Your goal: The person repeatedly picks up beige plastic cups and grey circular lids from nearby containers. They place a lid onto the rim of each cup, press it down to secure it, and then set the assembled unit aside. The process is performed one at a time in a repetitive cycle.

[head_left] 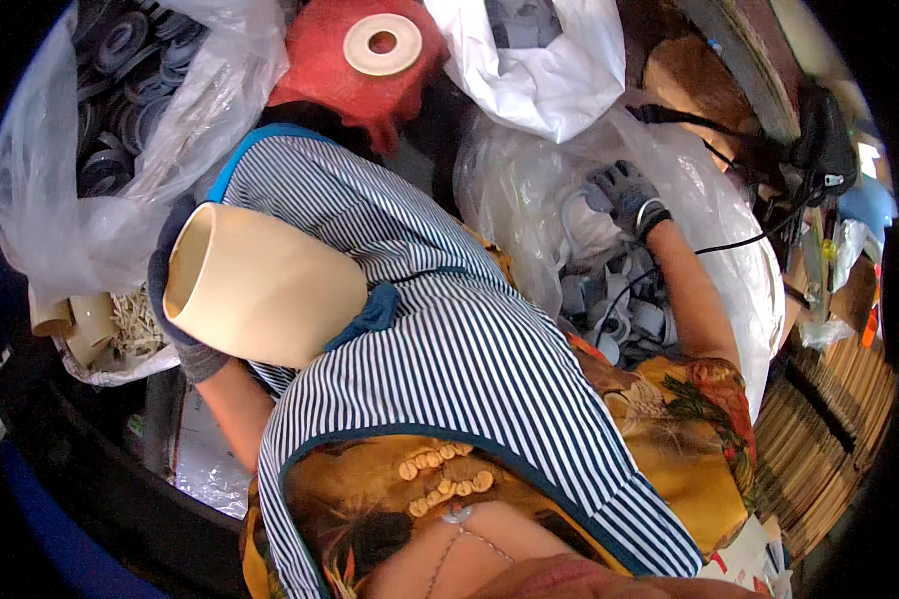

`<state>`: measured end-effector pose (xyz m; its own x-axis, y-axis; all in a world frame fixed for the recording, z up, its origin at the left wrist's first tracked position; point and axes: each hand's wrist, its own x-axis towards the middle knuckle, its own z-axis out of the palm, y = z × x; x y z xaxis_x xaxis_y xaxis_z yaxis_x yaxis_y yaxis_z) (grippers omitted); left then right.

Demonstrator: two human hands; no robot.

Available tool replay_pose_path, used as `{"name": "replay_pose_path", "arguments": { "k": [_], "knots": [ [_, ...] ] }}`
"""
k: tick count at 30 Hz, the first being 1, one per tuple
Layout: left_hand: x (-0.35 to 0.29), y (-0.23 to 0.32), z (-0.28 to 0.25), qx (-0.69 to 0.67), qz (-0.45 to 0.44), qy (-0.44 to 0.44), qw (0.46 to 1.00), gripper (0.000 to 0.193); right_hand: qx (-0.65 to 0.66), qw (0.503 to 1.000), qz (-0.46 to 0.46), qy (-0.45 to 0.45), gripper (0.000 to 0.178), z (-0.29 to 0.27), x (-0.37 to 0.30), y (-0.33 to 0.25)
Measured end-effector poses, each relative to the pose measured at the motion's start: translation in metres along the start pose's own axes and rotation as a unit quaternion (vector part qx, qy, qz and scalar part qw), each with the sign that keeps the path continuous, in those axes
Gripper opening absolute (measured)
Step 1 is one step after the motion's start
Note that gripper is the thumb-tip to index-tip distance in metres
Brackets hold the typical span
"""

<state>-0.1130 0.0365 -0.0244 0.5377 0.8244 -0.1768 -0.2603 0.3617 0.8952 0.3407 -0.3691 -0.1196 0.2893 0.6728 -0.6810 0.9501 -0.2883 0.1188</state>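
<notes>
The left hand [160, 275], covered by a dark glove, is wrapped around the left side of the cream pot [275, 290], its fingers partly hidden. The left wrist [203, 363] is set just below the pot, and the bare left forearm [238, 411] is slanted up toward it. Well apart, to the right of the pot, the gloved right hand [624, 193] is held with fingers bent; whether anything is gripped cannot be told. The right forearm [694, 290] is bared.

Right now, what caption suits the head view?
The left gloved hand holds a cream tube; the right gloved hand is at a plastic bag of grey pieces.
</notes>
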Motion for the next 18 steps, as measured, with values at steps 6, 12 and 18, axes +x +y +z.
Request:
{"name": "replay_pose_path", "arguments": {
  "k": [6, 12, 18],
  "knots": [
    [0.002, 0.001, -0.001, 0.010, 0.009, -0.011, 1.000, 0.054, -0.036, 0.954, -0.228, 0.191, 0.054, -0.092, 0.041, -0.023],
    [-0.012, 0.008, -0.016, -0.002, 0.013, 0.019, 1.000, 0.051, 0.036, 0.954, -0.085, 0.285, 0.051, -0.029, 0.052, -0.042],
    [-0.009, 0.006, -0.020, -0.030, 0.001, 0.019, 0.999, 0.047, 0.649, 0.639, 0.271, 0.312, 0.043, 0.063, 0.032, -0.121]
  ]
}}
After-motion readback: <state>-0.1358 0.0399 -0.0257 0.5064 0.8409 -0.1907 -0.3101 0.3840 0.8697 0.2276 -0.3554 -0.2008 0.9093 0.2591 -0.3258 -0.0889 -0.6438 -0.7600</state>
